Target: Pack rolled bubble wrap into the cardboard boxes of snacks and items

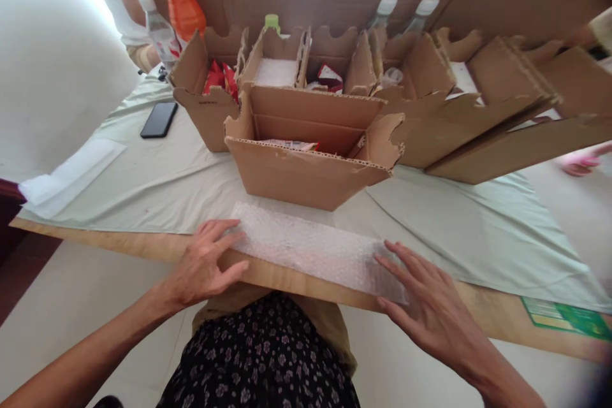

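Note:
A long strip of bubble wrap (pixel 310 245) lies flat along the table's front edge. At its left end rests my left hand (pixel 210 258), fingers apart, fingertips touching the wrap. My right hand (pixel 425 299) is spread at the other end, with its fingertips on the wrap and its thumb near the lower corner. Neither hand grips anything. Just behind the wrap stands an open cardboard box (pixel 306 172); a packet (pixel 291 145) with some red on it shows inside, mostly hidden by the front wall.
Behind stands a row of open cardboard boxes (pixel 411 124) holding packets and white pieces. Bottles, one an orange bottle (pixel 182 3), rise behind them. A black phone (pixel 159 120) and folded white sheets (pixel 71 175) lie left. A green printed sheet (pixel 568 319) is at the right edge.

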